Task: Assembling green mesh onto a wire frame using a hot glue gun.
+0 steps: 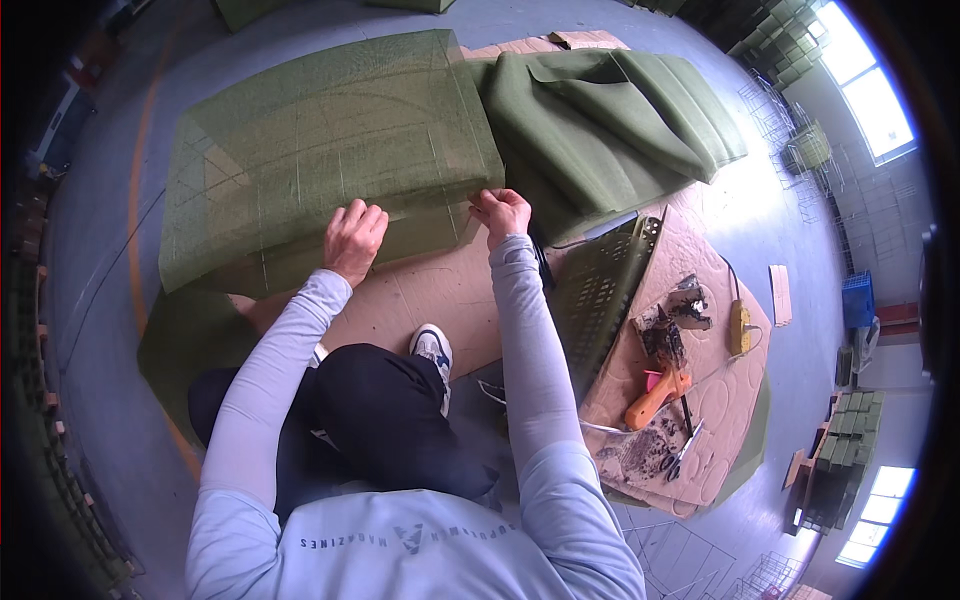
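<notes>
A box-shaped wire frame covered in see-through green mesh fabric [330, 150] stands in front of me. My right hand [502, 214] pinches the mesh at the frame's near right corner. To its left, my left hand [355, 240] is closed at the near edge, fingertips against the mesh; whether cloth lies between those fingers is hard to see. Thin pale wires show through the fabric. Beside the frame on the right lies a folded heap of thicker green fabric [600, 130].
Flattened cardboard [420, 300] covers the floor beneath. At right, a cardboard-topped dark plastic crate [610, 290] carries an orange glue gun [658, 398], scissors [682, 452], a yellow power strip [740, 328] and blackened residue. Green boxes [850, 430] are stacked along the right wall.
</notes>
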Available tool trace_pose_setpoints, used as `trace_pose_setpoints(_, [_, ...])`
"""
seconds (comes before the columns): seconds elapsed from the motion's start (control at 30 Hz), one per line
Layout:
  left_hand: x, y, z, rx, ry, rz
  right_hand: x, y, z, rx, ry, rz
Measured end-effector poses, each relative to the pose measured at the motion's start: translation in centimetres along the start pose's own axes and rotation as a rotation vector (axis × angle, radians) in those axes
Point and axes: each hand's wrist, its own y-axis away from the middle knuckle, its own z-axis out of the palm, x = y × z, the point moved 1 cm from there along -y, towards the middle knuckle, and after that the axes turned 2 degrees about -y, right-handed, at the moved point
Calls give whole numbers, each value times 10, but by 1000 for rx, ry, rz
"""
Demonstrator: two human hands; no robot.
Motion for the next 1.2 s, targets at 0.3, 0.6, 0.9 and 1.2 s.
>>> trace_pose_setpoints(0.3, [0, -2, -3, 81, -39, 10, 6, -4, 7, 3, -63, -53])
trace_pose_setpoints(0.6, [-3, 2, 2, -12, -2, -10, 11, -7, 5, -45, -86, -72])
trace_pose_setpoints(0.9, [29, 32, 48, -32, 977, -792, 6, -8, 0, -92, -92, -75])
trace_pose_setpoints(1.2, [43, -12, 91, 185, 1946, -1206, 4, -11, -3, -110, -72, -61])
